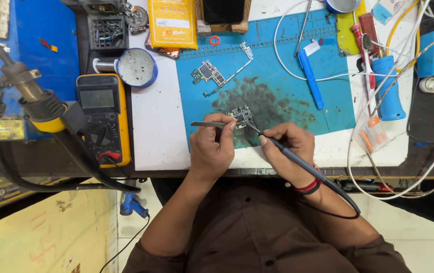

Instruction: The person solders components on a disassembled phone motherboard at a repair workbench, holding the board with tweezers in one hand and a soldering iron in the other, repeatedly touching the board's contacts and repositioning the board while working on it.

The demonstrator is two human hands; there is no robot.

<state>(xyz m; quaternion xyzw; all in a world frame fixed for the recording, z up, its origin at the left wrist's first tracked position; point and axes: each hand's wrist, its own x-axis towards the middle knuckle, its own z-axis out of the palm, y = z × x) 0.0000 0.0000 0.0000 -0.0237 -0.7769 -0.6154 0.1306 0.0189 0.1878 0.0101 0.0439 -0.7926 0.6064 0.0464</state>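
On the blue mat [298, 108], left hand [212, 149] pinches tweezers [209, 124] and right hand [290, 146] grips a soldering iron [298, 161] over the small circuit board [240, 115], where a slip could likely scorch neighbouring parts.

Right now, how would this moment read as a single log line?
left hand: holds tweezers | right hand: holds soldering pen, tip at small circuit board | surface: blue mat | nearby: yellow multimeter

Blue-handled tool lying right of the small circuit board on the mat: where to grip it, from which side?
Probably grip the blue-handled tool mid-handle, coming from above with fingers across its long axis. It lies flat and slanted on the blue mat; a white cable crosses near its upper end, so the lower half looks freer.
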